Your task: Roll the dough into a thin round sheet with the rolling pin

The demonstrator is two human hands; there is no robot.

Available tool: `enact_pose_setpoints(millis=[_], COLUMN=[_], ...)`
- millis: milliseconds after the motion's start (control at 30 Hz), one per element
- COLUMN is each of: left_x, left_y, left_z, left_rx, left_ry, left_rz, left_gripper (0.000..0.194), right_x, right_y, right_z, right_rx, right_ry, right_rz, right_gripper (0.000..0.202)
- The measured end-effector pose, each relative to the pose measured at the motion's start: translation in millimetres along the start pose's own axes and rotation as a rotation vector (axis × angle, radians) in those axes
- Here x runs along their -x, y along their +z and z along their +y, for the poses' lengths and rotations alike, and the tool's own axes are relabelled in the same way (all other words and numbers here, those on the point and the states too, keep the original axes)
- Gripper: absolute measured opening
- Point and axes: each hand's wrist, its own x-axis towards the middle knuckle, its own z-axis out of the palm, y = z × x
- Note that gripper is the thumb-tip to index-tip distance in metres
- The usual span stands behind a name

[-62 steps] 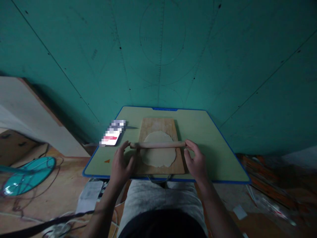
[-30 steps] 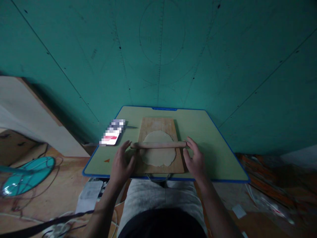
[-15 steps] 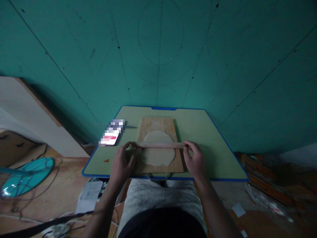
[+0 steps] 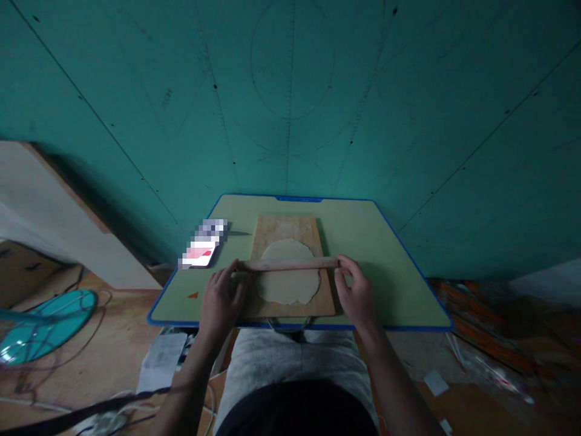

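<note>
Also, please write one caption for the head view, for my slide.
Left hand and right hand at opposite ends of a rolling pin across flattened dough on a wooden board.

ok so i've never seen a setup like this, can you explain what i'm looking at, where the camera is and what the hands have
There is no machine here: these are a person's own bare hands, seen by a head-worn camera looking forward and down. The left hand and right hand have their fingers at opposite ends of a wooden rolling pin; how firmly they grip is hard to tell. The pin lies across flattened dough on a wooden board, which rests on a blue-edged table. To the board's left are a phone, partly pixelated, and a thin pointed blade. Behind everything rises a green wall.
</note>
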Motion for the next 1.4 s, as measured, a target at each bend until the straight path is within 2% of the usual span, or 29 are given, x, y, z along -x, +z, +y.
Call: enact_pose_setpoints(millis=[300,433,733,1133,1400], left_x=[5.8,4.8,1.7,4.8,8.4], left_y=[-1.3,-1.9,-2.3,-1.2,-1.3], left_z=[-3.9,-1.9,1.6,-1.1,-6.8], left_rx=[0.115,0.088,0.034,0.093,0.178], left_ry=[0.017,-0.007,-0.006,-0.032,0.048], left_rz=[0.02,0.0,0.006,-0.002,0.083], left_gripper=[0.047,0.047,0.036,0.043,0.048], right_x=[3.1,2.0,0.5,0.2,2.4], right_y=[-3.6,-3.0,3.1,1.2,-3.7], right_z=[0.5,-0.5,4.3,1.8,-0.7], right_rx=[-0.079,-0.055,-0.01,-0.021,-0.09], right_ry=[-0.042,-0.05,-0.007,-0.002,-0.078], right_rz=[-0.034,-0.021,-0.042,-0.043,-0.045], right_gripper=[0.04,0.034,0.035,0.035,0.038])
